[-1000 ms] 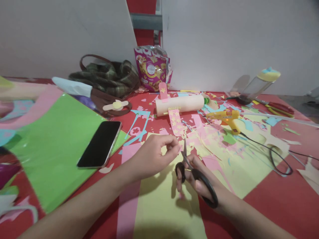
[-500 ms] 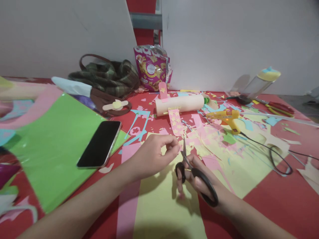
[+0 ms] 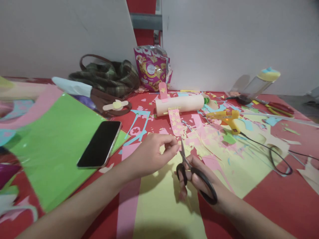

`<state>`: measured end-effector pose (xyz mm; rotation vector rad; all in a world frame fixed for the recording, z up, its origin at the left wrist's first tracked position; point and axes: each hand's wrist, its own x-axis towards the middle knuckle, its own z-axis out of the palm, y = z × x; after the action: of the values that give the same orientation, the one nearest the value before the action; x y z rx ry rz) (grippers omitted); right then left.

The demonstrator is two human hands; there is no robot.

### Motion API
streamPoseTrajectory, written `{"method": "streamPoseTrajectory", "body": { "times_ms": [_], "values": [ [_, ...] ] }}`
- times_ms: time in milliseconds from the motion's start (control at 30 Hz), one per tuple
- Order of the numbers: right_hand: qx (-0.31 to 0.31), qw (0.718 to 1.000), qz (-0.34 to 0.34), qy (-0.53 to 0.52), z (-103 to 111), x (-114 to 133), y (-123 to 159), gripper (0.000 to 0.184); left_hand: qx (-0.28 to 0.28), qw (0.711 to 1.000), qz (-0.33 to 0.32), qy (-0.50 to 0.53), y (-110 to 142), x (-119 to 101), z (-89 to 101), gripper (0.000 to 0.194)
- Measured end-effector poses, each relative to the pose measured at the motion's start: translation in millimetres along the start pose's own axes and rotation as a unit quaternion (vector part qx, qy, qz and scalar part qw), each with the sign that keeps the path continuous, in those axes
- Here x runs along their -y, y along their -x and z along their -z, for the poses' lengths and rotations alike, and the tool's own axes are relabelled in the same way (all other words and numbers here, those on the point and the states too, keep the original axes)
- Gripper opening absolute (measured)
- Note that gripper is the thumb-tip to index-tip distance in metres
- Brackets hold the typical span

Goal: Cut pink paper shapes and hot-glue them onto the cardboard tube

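Observation:
My right hand (image 3: 196, 176) grips black-handled scissors (image 3: 183, 156), its fingers through the loops and the blades pointing away from me. Beside the blades, my left hand (image 3: 159, 154) is closed in a pinch of thumb and forefinger. A tiny pinkish bit seems to show at its fingertips, too small to name for sure. Both hands are above a pale yellow paper sheet (image 3: 169, 205) with a pink strip (image 3: 128, 199) along its left side. Just beyond them lies a cream paper tube (image 3: 184, 104), with a pink star-covered strip (image 3: 175, 121) hanging from it.
A yellow glue gun (image 3: 225, 116) with a black cord lies at right among paper scraps. At left, a phone (image 3: 99, 144) rests on a green sheet (image 3: 54, 142). Behind stand a purple snack bag (image 3: 152, 71), a plaid cloth bag (image 3: 109, 76) and a tilted clear bottle (image 3: 259, 84).
The scissor blades have come closer together and shifted slightly left toward my left fingertips. My right fingers have curled in the handle loops. My left hand has hardly moved.

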<state>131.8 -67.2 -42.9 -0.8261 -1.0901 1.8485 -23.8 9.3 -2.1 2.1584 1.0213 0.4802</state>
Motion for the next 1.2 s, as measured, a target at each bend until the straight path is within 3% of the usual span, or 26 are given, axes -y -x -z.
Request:
{"method": "streamPoseTrajectory", "body": {
  "times_ms": [1200],
  "values": [
    [-0.019, 1.000, 0.010, 0.021, 3.4, -5.8, -0.5, 0.034, 0.003, 0.995, 0.028, 0.096, -0.2, 0.1, -4.8, 0.024]
  ]
}}
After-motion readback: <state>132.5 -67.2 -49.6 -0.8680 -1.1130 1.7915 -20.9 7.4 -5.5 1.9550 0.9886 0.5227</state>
